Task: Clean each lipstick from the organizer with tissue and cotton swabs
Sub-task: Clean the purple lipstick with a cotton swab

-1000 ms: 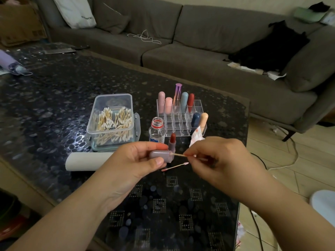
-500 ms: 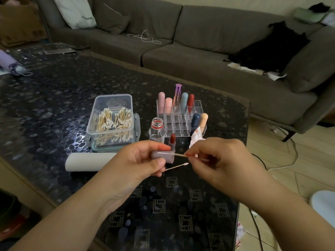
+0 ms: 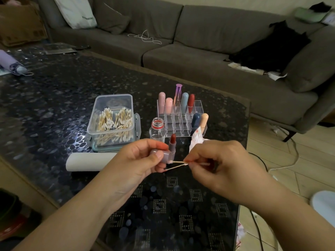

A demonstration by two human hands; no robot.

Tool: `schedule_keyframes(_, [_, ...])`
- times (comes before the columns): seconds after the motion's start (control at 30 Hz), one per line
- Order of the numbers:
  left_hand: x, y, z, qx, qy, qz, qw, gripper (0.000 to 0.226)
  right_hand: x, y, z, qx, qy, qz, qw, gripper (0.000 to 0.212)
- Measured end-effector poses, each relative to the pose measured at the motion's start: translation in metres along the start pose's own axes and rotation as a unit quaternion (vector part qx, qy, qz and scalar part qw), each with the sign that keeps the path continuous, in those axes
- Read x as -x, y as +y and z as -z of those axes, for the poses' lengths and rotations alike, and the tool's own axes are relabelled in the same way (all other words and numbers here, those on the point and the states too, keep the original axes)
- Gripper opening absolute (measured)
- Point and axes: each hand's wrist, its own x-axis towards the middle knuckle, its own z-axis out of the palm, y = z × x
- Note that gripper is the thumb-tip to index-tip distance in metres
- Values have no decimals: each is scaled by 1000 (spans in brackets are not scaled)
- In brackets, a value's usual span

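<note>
My left hand grips a mauve lipstick cap held sideways. My right hand pinches a cotton swab whose tip touches the cap's open end. An uncapped dark red lipstick stands upright on the table just behind the cap. A second swab lies on the table below the hands. The clear organizer behind holds several capped lipsticks. A crumpled tissue sits in front of it.
A clear box of cotton swabs stands left of the organizer, with a small open bottle between them. A white roll lies near my left wrist. The dark table ends at right; a grey sofa is behind.
Little has moved. My hands have kept their grips on the cap and the swab, with the swab tip working at the cap's opening.
</note>
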Motion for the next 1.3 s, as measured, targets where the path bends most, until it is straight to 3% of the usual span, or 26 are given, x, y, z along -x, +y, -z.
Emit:
schedule_keyframes(0.2, [-1, -1, 0, 0, 5, -6, 1000, 19, -2, 1, -4, 37, 28, -39, 998, 13])
schedule_keyframes(0.37, [-6, -9, 5, -61, 68, -8, 996, 18, -1, 6, -8, -44, -42, -141, 988, 7])
schedule_keyframes(0.5, [-13, -15, 11, -125, 111, -28, 985, 24, 1, 24, -16, -16, -108, -228, 968, 8])
schedule_keyframes(0.67, [-14, -19, 10, -238, 121, -54, 962, 16, -2, 35, -43, 65, -145, -202, 966, 14])
schedule_keyframes(0.77, [-17, -20, 10, -235, 121, -58, 963, 11, -5, 37, -52, 89, -179, -195, 960, 18])
schedule_keyframes(0.83, [-18, -20, 9, -202, 118, -47, 971, 9, -8, 36, -53, 83, -160, -209, 961, 23])
schedule_keyframes(0.97, [-21, -20, 6, -85, 111, -28, 990, 9, -20, 32, -53, -14, -1, -280, 960, 38])
schedule_keyframes(1.03, [-21, -19, 5, -59, 105, -21, 992, 16, -26, 31, -57, -67, 17, -298, 952, 44])
schedule_keyframes(1.3, [-22, -23, 3, -45, 115, 25, 992, 13, -39, 28, -70, -207, 24, -313, 927, 1])
